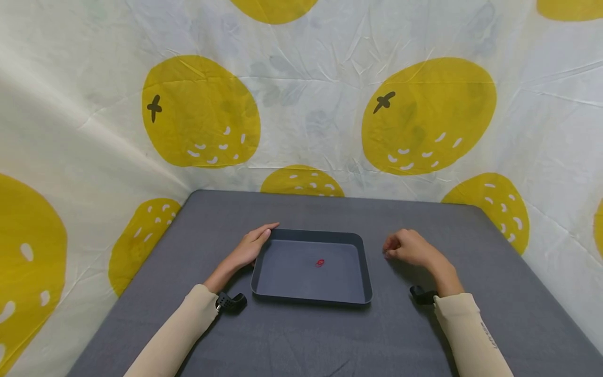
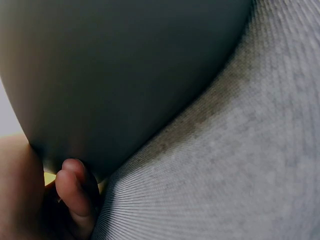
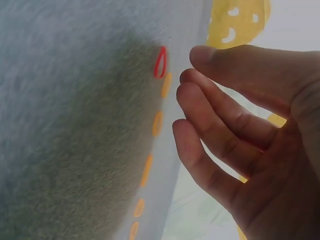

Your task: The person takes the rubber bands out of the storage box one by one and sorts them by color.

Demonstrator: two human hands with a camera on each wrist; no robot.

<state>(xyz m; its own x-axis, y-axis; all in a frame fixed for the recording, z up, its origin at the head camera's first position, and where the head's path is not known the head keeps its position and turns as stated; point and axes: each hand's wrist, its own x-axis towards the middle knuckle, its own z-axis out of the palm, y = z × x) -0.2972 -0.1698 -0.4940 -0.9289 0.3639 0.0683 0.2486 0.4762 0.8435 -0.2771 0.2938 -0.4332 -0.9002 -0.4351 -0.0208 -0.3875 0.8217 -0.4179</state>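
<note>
A dark grey rectangular tray lies on the table, with a small red loop like a rubber band inside. At the tray's far left corner my left hand grips the rim, thumb along the edge. The left wrist view shows curled fingers against the dark tray wall. My right hand hovers right of the tray, fingers loosely bent, nothing visible between them. Beyond its fingertips, the right wrist view shows a red loop and several orange loops in a row.
Grey cloth covers the table. A white curtain with yellow fruit prints hangs behind its far edge and along the sides. Black wrist cameras sit at both sleeve cuffs.
</note>
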